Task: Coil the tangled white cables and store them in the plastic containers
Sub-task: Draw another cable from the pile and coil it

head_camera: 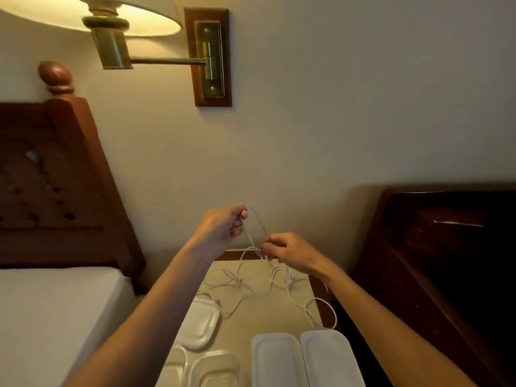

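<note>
The left hand [223, 229] and right hand [287, 251] each pinch a raised loop of white cable [258, 227]; below them, more cable and plastic containers [275, 358] lie on the table [259, 319].

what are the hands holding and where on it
Both hold one white cable: the left hand pinches its raised loop, the right hand pinches it lower, above the tangle.

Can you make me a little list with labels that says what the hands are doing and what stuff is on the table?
left hand: raised, pinching a loop of white cable
right hand: lower, pinching the same cable
rest of cables: loose tangle on the table
containers: near edge of the table, none holding cable that I can see
wall lamp: lit, upper left
bed: left of the table
</note>
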